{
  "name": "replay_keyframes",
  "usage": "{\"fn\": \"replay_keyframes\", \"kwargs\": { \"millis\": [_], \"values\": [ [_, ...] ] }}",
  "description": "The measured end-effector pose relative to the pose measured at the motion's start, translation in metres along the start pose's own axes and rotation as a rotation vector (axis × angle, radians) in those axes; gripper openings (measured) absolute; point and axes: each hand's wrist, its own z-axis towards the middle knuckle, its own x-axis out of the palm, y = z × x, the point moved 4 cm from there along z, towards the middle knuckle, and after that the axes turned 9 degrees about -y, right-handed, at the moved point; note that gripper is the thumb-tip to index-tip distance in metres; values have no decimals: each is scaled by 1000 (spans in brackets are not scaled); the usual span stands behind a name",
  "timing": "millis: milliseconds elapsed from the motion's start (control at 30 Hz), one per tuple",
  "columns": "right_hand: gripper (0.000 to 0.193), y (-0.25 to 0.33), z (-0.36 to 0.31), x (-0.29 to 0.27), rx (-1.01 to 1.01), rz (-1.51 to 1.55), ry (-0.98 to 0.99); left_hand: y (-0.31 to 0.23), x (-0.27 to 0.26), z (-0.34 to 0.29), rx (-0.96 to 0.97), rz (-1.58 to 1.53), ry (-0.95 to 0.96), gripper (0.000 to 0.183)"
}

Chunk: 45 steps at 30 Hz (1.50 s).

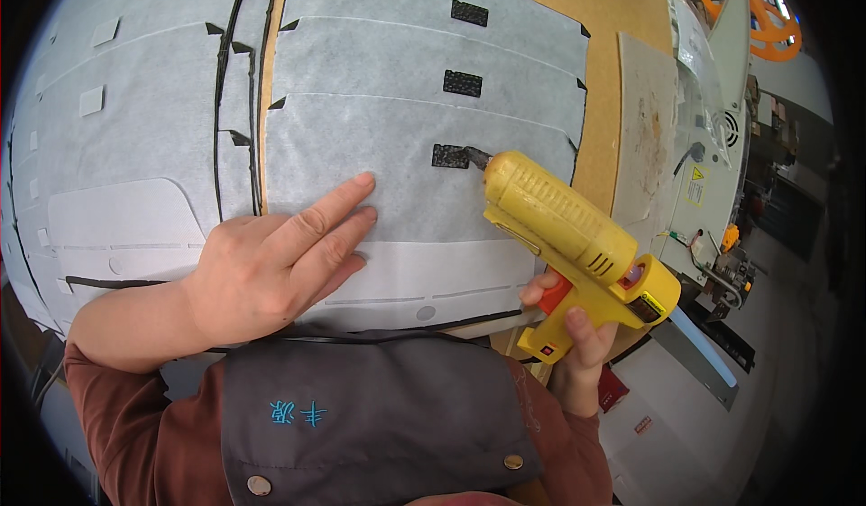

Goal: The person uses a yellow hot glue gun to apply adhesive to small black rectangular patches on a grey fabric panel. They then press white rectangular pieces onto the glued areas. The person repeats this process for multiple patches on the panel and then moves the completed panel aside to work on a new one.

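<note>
We hold a yellow glue gun [566, 235] in our right hand [577, 348], fingers wrapped shut round its grip at about 4 o'clock in the view, one finger on the orange trigger [557, 293]. The gun tilts toward 10 o'clock, and its nozzle [475, 157] touches a small black patch [448, 155] on the grey felt sheet [397, 199]. Two more black patches [463, 83] lie toward 12 o'clock on the overlapping sheets beyond it. Our left hand [271, 267] lies flat on the same sheet at 8 o'clock from the patch, fingers stretched out and open, gripping nothing, pressing the felt. The sheets rest on a wooden counter [600, 19]. At 3 o'clock stands a pale machine [713, 145]; a grey apron [379, 416] fills the lower edge.
</note>
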Motion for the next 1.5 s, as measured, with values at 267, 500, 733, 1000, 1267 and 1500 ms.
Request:
{"fn": "replay_keyframes", "kwargs": {
  "millis": [267, 500, 733, 1000, 1267, 1500],
  "values": [
    [59, 0, -3, 4, -53, -74, -157, 1, 1, 0, 1, -5, -10, 44],
    [62, 2, 3, 14, -13, -93, -125, 0, 0, 1, 2, 2, 2, 44],
    [58, 0, 6, 11, -1, -30, 58, 1, -2, 0, -7, 0, -2, 45],
    [57, -1, 6, 7, -5, -59, 12, 0, 0, 1, -4, -3, -4, 45],
    [57, 3, 3, 1, 1, -34, -14, 0, 0, 0, -5, -2, -3, 44],
    [57, -2, -4, -5, 1, -2, -11, 0, 0, 2, -1, -10, -6, 43]
  ]
}}
